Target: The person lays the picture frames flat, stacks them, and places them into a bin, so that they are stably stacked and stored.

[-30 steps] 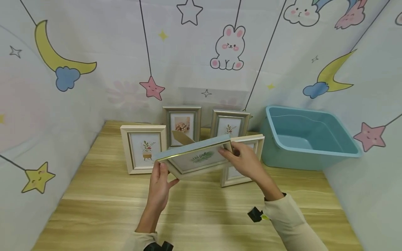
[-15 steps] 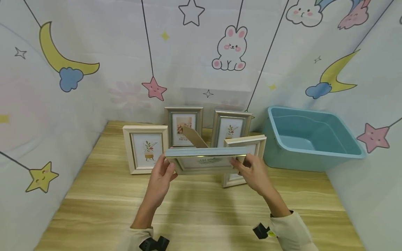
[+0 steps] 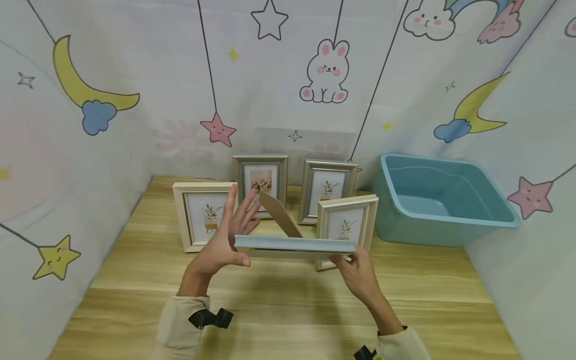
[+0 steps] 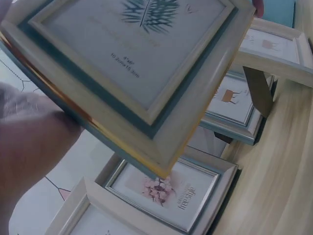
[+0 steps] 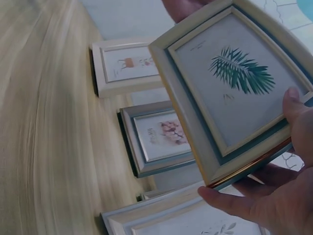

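Held over the table, the picture frame (image 3: 294, 244) shows mostly its pale blue edge in the head view, with a brown support leg (image 3: 280, 215) sticking out from its back. Its green leaf print (image 5: 240, 73) is visible in the right wrist view. My right hand (image 3: 357, 275) grips one end, thumb on the front and fingers at the edge and behind. At the other end, my left hand (image 3: 220, 242) has its fingers spread and straight, with the palm side close to the frame's end. In the left wrist view, part of that hand is hidden behind the frame.
Behind stand two silvery frames (image 3: 260, 161) (image 3: 307, 192). Cream frames stand at the left (image 3: 179, 215) and right (image 3: 370, 220), the right one partly covered by the held frame. A blue plastic bin (image 3: 450, 227) stands at the back right of the wooden table (image 3: 135, 310), against a patterned cloth (image 3: 157, 75).
The picture frame has levelled, come lower and tipped until its front is nearly hidden from the head view. My left hand has let go and spread its fingers; the right keeps its grip.
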The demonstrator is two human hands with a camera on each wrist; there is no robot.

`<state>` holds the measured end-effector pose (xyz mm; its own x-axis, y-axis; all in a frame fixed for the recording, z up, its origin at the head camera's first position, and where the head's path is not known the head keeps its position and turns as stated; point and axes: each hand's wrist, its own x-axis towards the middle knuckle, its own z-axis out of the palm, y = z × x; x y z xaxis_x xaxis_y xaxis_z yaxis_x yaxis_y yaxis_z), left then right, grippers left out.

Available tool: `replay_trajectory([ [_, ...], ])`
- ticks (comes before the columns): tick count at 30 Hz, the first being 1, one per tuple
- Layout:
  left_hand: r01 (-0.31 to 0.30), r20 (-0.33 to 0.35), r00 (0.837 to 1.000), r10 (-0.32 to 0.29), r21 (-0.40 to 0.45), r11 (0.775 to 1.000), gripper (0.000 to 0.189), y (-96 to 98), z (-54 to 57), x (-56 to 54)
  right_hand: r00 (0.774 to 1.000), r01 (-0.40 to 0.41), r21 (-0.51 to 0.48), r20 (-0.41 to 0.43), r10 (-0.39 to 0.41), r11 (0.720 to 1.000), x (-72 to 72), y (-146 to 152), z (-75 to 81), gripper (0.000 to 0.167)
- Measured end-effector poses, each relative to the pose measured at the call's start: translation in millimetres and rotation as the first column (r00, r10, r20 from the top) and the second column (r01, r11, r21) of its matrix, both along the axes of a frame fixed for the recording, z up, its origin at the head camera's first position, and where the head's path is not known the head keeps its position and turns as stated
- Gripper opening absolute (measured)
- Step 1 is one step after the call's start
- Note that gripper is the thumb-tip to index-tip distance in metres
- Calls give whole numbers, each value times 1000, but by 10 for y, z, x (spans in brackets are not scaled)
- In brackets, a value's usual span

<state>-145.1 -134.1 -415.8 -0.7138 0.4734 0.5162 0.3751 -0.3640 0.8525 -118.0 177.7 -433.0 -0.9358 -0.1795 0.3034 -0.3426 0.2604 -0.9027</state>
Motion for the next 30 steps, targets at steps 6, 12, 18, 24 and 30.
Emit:
replay_trajectory([
  [6, 135, -150, 979, -137, -26, 991, 137, 3, 58, -113, 987, -74, -103, -148, 58, 992, -7, 9, -98, 18],
  [12, 147, -223, 963, -153, -40, 988, 138, 55, 115, -125, 958, -68, -150, -285, 23, 986, -20, 18, -143, 25],
  [18, 98, -301, 948, -109, -49, 994, 135, 70, 132, -46, 933, -59, -125, -360, 10, 990, -55, 40, -193, 27],
  [24, 19, -228, 973, -36, -75, 997, 131, 44, 135, 35, 906, -27, -118, -422, -25, 993, -64, 63, -211, 27],
  [30, -198, -200, 967, 159, -189, 962, 101, 35, 96, 156, 879, 16, -128, -471, -75, 992, -57, 125, -209, 27],
])
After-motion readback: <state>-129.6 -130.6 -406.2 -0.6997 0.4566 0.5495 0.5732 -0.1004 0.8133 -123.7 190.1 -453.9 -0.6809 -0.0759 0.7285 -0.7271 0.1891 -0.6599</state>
